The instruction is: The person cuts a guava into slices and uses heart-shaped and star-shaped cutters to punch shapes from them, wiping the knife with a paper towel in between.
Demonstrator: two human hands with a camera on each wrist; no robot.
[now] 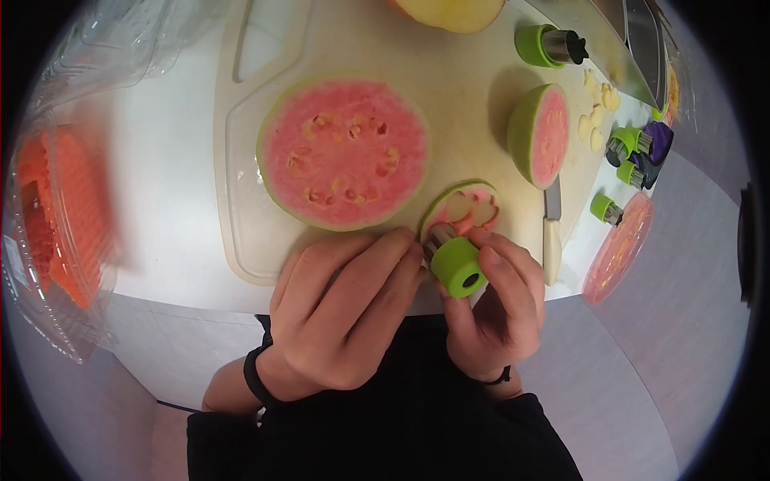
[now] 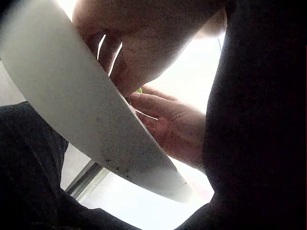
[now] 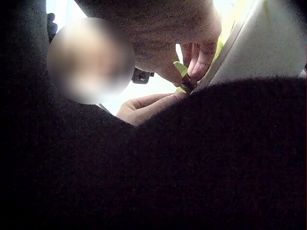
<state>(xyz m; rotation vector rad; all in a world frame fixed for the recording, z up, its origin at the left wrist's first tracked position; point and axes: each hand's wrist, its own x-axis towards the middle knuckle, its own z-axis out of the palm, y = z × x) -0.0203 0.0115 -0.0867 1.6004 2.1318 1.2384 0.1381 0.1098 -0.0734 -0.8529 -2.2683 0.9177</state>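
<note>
In the head view, my right hand (image 1: 501, 309) holds a small cutter (image 1: 459, 267) with a green grip and a metal tube, tilted with the grip towards my body. The fingertips of my left hand (image 1: 345, 309) are bent at the tube end; the thumb is hidden, and whether they pinch anything there is unclear. Just beyond lies a thin pink fruit slice (image 1: 479, 192) with a green rind and cut-out holes. A large round pink slice (image 1: 345, 152) lies beyond my left hand. Both wrist views are dark and show the hands close together.
On the cutting board (image 1: 249, 200) are a half fruit (image 1: 549, 136), a knife (image 1: 553, 248) and another green cutter (image 1: 539, 46). Pale cut-out pieces (image 1: 595, 119) and more cutters (image 1: 630, 144) are at the right. A clear container of orange-red fruit (image 1: 76, 216) stands left.
</note>
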